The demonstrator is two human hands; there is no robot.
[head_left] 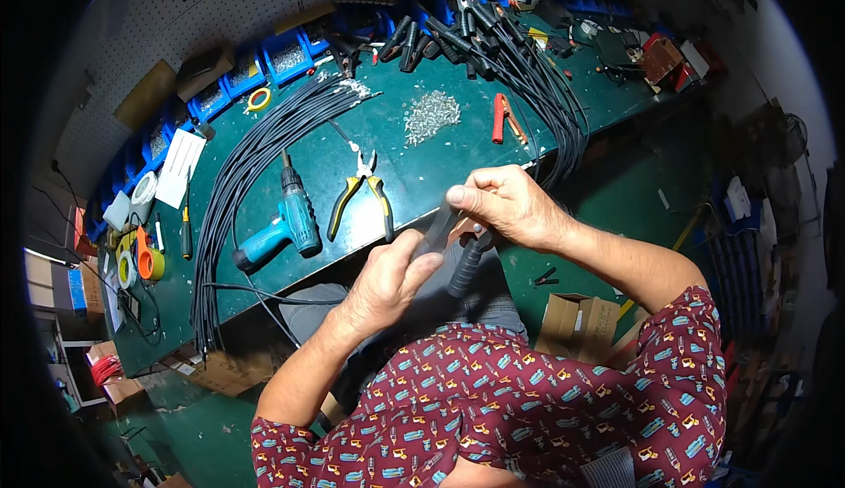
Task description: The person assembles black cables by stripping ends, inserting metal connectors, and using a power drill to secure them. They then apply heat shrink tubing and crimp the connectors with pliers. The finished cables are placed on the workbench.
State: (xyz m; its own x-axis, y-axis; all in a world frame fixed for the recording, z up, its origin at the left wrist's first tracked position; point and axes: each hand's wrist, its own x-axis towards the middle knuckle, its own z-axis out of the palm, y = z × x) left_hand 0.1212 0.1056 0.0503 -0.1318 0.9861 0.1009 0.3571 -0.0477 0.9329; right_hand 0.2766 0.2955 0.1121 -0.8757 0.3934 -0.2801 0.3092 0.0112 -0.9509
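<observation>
Over my lap, at the table's front edge, both hands are closed on a black battery clamp (466,270) with a ribbed handle. My left hand (387,278) grips its blurred dark upper part from the left. From the right, my right hand (515,208) pinches that part's far end between thumb and fingers. The ribbed handle hangs down below my right hand; my fingers hide much of the jaws. Pliers (363,196) with yellow-black handles lie spread on the table just beyond my left hand. A red clamp (500,118) with copper-coloured jaws lies farther off.
A teal cordless drill (286,224) lies left of the pliers, beside a long bundle of black cables (233,171). Small metal screws (431,117) form a pile mid-table. More black clamps with cables (519,57) lie at the back right. Blue parts bins (286,57) line the back edge.
</observation>
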